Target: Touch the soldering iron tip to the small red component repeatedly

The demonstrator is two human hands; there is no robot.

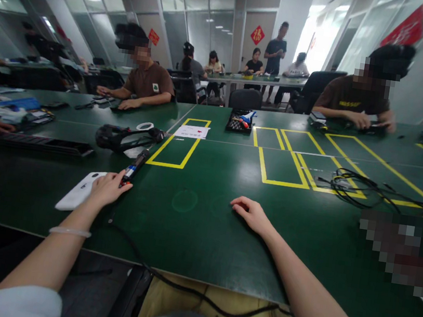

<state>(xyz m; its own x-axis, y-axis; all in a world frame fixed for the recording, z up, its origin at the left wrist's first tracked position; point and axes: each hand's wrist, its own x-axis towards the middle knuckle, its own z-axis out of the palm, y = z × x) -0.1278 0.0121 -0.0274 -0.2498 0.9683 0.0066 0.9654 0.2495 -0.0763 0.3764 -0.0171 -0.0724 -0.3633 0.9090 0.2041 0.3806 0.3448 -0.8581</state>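
Note:
My left hand (108, 189) is at the left on the green table (192, 240), its fingers and thumb closed around the near end of a dark stick-shaped tool (136, 165) with a blue and white label. Under and beside that hand lies a flat white object (77, 196) with a dark round spot, partly covered by the fingers. My right hand (251, 214) rests on the tabletop right of the middle, fingers loosely bent and holding nothing. A black cable (135, 253) runs from near my left hand over the table's front edge.
Yellow tape rectangles (184, 167) mark the table. Beyond my left hand lie a black headset-like object (120, 138) and a white tape roll (145, 126). A black tray of tools (240, 123) stands farther back; tangled cables (360, 187) lie right. Several people sit around.

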